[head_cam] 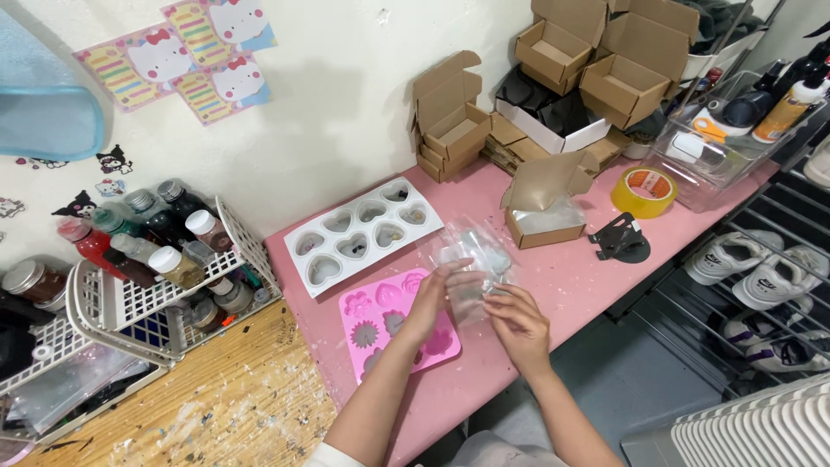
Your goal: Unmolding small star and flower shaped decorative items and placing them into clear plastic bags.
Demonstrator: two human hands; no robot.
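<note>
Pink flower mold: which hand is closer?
Left. The left hand hovers right over the pink mold, at its upper right edge; the right hand is off to its right, above bare table.

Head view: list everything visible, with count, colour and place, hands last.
clear bag: one, see-through, held over the table
heart mould: one, white, table's left part
flower mould: one, pink, under the hands
table: one, pink, centre
open boxes: several, brown, one mid-table, others stacked at the back
tape roll: one, yellow, right
stand: one, black, beside the tape
bottles: many, mixed colours, in a white basket, left
shoes: several, white, on a rack, right
left hand: holds the bag
right hand: holds the bag
</note>
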